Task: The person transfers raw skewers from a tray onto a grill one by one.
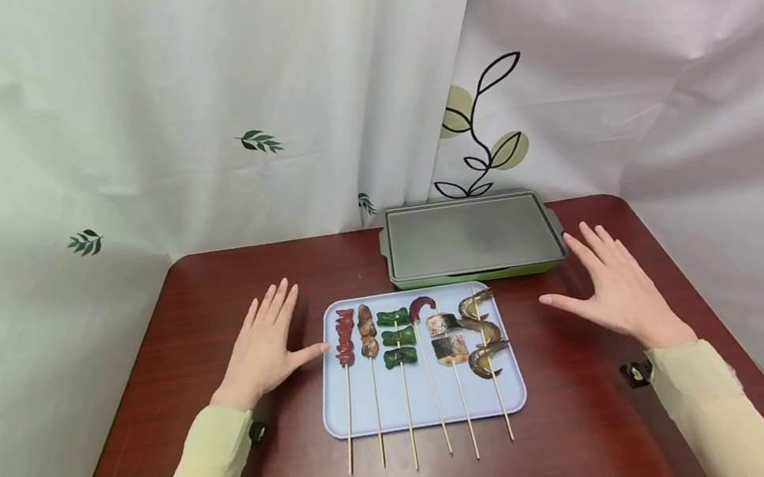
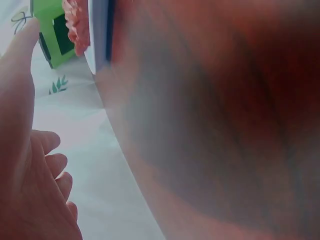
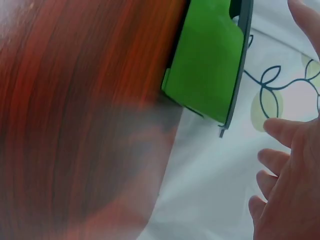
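Note:
A pale blue tray (image 1: 389, 416) lies on the table between my hands. Several skewers rest across it, sticks pointing toward me: red meat pieces (image 1: 345, 338), a brown meat skewer (image 1: 367, 332), green pepper pieces (image 1: 397, 338), a dark red octopus tentacle (image 1: 422, 307), fish chunks (image 1: 450, 349) and shrimp (image 1: 483, 333). To the left, my left hand (image 1: 263, 348) is spread with straight fingers, its thumb tip at the tray's left edge. My right hand (image 1: 618, 293) is likewise spread, right of the tray, fingertips near the griddle's right handle. Both hands hold nothing.
Behind the tray stands a grey-topped griddle (image 1: 471, 235) with a green body (image 3: 207, 60), near the back edge of the dark red wooden table (image 1: 275, 474). White curtains (image 1: 260, 62) with leaf prints surround the table at the back and sides.

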A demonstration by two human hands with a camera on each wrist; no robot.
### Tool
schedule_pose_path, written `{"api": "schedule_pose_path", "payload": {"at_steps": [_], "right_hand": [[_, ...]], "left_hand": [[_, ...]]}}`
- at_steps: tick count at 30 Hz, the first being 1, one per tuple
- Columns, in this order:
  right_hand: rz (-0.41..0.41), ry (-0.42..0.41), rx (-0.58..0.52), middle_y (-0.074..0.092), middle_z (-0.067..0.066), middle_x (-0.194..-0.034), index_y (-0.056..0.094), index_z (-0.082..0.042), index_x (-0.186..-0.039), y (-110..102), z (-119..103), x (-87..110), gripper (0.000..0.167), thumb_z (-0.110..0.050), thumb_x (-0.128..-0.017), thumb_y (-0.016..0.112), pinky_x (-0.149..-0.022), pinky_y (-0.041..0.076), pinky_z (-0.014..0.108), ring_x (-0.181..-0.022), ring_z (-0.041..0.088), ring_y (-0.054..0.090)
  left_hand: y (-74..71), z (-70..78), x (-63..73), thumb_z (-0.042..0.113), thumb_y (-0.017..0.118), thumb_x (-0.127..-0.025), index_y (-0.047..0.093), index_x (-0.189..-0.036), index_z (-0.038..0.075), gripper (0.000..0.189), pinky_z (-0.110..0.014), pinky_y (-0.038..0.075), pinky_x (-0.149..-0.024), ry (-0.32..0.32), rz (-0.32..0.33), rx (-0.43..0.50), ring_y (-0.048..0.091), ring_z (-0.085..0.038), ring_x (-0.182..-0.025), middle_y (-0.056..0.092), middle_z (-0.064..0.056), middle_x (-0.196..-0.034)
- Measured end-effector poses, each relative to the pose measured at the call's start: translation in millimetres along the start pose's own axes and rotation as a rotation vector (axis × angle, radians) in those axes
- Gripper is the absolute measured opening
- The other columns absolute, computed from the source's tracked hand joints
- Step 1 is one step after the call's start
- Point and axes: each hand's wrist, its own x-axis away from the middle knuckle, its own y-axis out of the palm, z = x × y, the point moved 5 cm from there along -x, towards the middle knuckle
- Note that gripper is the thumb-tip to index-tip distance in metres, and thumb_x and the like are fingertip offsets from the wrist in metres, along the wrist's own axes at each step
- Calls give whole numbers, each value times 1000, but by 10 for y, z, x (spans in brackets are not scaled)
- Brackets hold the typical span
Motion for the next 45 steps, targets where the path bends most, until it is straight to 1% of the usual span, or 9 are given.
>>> {"api": "schedule_pose_path", "payload": {"at_steps": [5, 8, 14, 18, 21, 28, 34, 41, 45], "right_hand": [[1, -13, -13, 24, 23, -164, 33, 0, -158, -25, -87, 16, 109, -63, -80, 77, -124, 2, 42, -154, 33, 8], [-3, -22, -24, 25, 23, -163, 32, 2, -157, -43, -156, 21, 109, -62, -81, 77, -124, 3, 41, -154, 33, 9], [-26, -23, -61, 25, 18, -165, 31, 3, -157, -68, -293, 43, 110, -62, -82, 77, -124, 7, 40, -154, 30, 11], [-29, -24, -81, 26, 15, -165, 31, 1, -158, -78, -383, 77, 109, -62, -82, 77, -124, 9, 37, -153, 30, 14], [-34, -36, -94, 26, 13, -165, 32, 1, -158, -71, -453, 107, 108, -62, -82, 77, -123, 10, 37, -153, 29, 15], [-80, -23, -145, 26, 9, -166, 33, -4, -159, -25, -625, 206, 104, -61, -84, 76, -121, 22, 45, -153, 28, 18], [-105, -51, -196, 31, 9, -164, 36, -7, -158, 4, -811, 302, 96, -56, -87, 76, -117, 30, 48, -151, 29, 25], [-107, -71, -273, 47, 14, -153, 49, -2, -150, 90, -1046, 414, 80, -44, -89, 79, -108, 40, 53, -139, 33, 45], [-113, -21, -325, 62, 15, -137, 62, 0, -138, 182, -1149, 496, 67, -39, -88, 81, -100, 47, 55, -128, 33, 57]], "left_hand": [[2, 110, 142, 79, 62, -82, 24, -161, 3, 116, -53, 13, -122, 47, 16, 42, 15, -32, -153, 22, -17, -166], [11, 192, 241, 81, 63, -79, 23, -161, 3, 120, -52, 13, -122, 65, -5, 61, 15, -32, -153, 21, -17, -166], [55, 349, 431, 89, 70, -61, 22, -161, 1, 142, -53, 13, -122, 114, -84, 77, 15, -34, -153, 17, -16, -167], [65, 428, 500, 93, 71, -51, 28, -158, -5, 151, -57, 20, -119, 189, -78, 83, 21, -39, -150, 22, -21, -165], [102, 463, 521, 94, 70, -49, 29, -156, -7, 154, -58, 22, -118, 225, -68, 92, 24, -41, -149, 24, -23, -164], [169, 493, 520, 96, 68, -47, 27, -156, -8, 157, -55, 21, -120, 228, -110, 106, 23, -36, -150, 23, -23, -164], [229, 517, 527, 99, 64, -47, 25, -157, -8, 158, -54, 19, -121, 240, -156, 88, 20, -36, -151, 21, -23, -164], [243, 531, 531, 101, 59, -48, 25, -157, -8, 158, -53, 21, -120, 255, -154, 51, 23, -36, -150, 23, -24, -163], [245, 535, 527, 101, 58, -51, 25, -156, -9, 156, -54, 22, -120, 266, -152, 44, 23, -37, -150, 23, -25, -163]]}}
